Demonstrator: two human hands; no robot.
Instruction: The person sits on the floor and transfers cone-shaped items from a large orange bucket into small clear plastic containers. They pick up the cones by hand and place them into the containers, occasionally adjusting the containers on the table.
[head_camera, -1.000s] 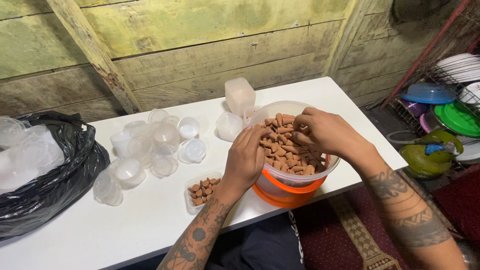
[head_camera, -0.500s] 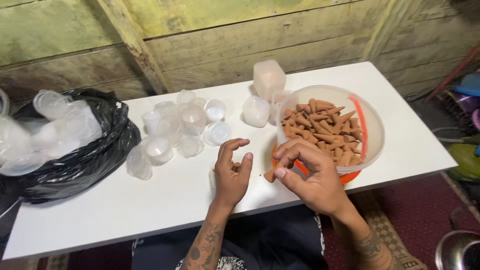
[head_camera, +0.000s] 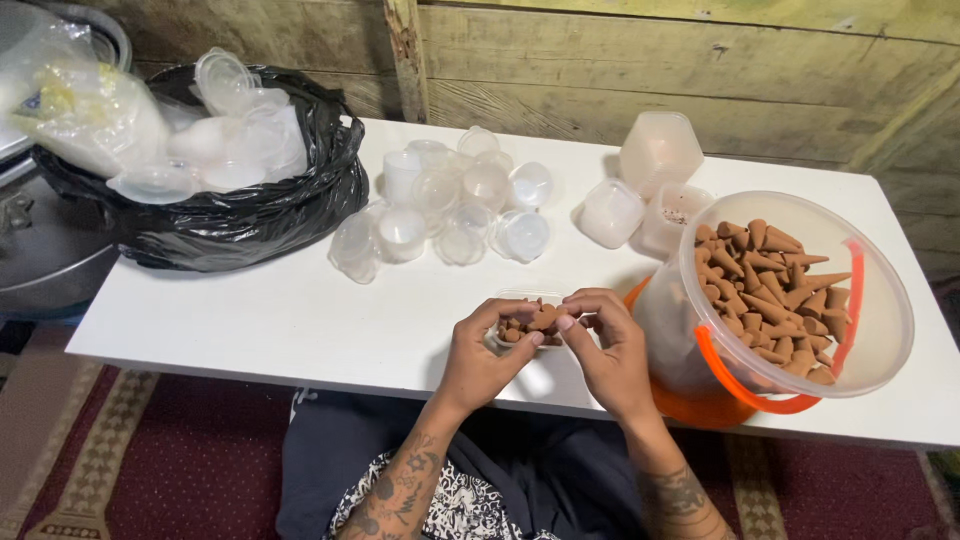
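Where the white table meets a wall of wooden planks, a black bag full of clear lids sits at the far left, and a big clear bucket of brown cones stands at the right. Between them lies a cluster of small clear cups. At the near edge, the left hand and the right hand together pinch a small cup of cones, fingertips pressed against its rim.
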